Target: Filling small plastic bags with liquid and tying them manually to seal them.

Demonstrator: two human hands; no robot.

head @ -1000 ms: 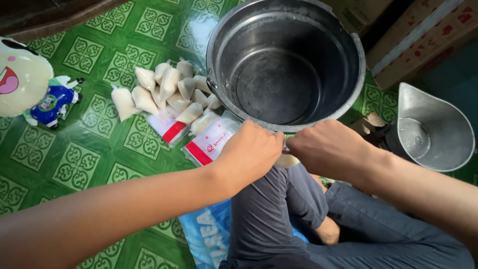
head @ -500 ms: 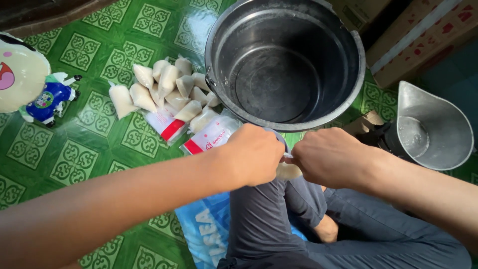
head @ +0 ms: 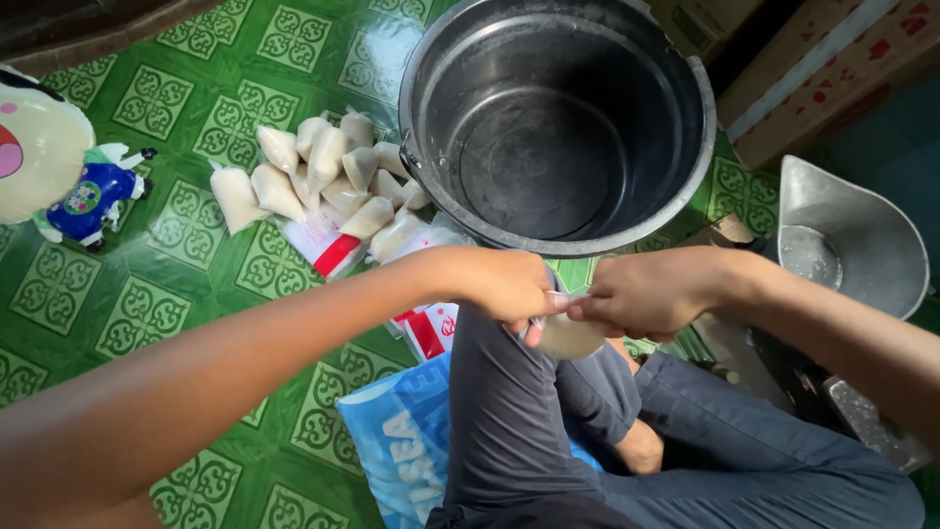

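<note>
- While meeting at centre frame, left hand (head: 504, 284) and right hand (head: 641, 292) both pinching small filled bag (head: 568, 336).
- Below black bucket (head: 558, 122); pile of bags (head: 328, 181) at upper left.

The small bag (head: 571, 336) between the left hand (head: 504, 284) and the right hand (head: 646, 292) was of thin, clear, glossy plastic, like the filled bags (head: 323, 176) on the floor (head: 147, 313). The floor was a smooth, shiny green sheet (vinyl, as it looked). The pot (head: 558, 122) was dull grey metal, and the scoop (head: 850, 240) was matt metal too. The trousers (head: 548, 431) were soft matt cloth.
</note>
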